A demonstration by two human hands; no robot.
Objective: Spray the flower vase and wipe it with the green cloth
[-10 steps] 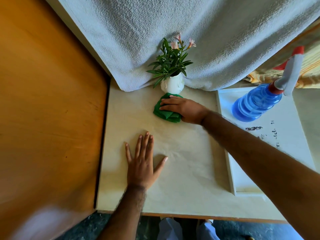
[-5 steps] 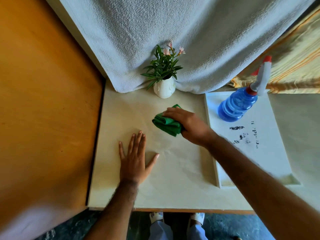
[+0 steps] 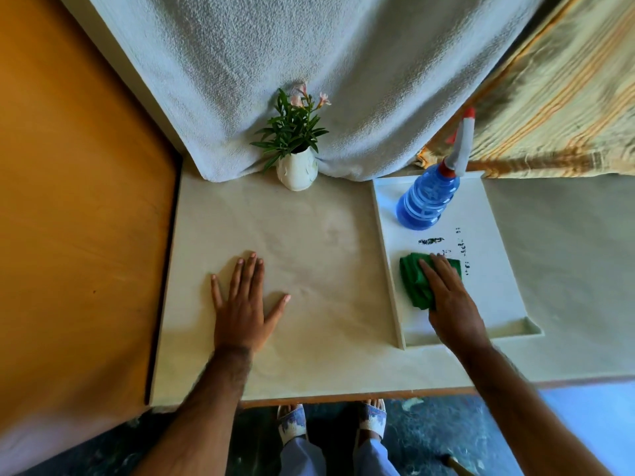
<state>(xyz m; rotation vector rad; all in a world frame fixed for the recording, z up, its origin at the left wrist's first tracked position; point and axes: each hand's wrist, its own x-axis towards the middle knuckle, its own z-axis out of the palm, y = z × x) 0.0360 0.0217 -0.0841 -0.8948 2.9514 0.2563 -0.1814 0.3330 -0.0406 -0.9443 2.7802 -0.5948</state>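
Observation:
A small white flower vase [image 3: 296, 171] with green leaves and pink blossoms stands at the back of the table, against a hanging grey towel. The folded green cloth [image 3: 414, 281] lies on the white tray [image 3: 494, 269] to the right, and my right hand [image 3: 448, 300] rests flat on it with fingers stretched over it. A blue spray bottle [image 3: 426, 202] with a white and red trigger head stands upright at the tray's far end. My left hand [image 3: 242, 304] lies palm down on the table, fingers spread, holding nothing.
The cream table top [image 3: 309, 255] ends at a wooden front edge near my feet. An orange wooden panel [image 3: 79, 218] borders the left side. The grey towel [image 3: 309, 63] hangs behind the vase, and a striped yellow fabric [image 3: 563, 108] lies at the back right.
My right hand has carried the green cloth from just in front of the vase back and rightward onto the white tray. My left hand has stayed flat on the table.

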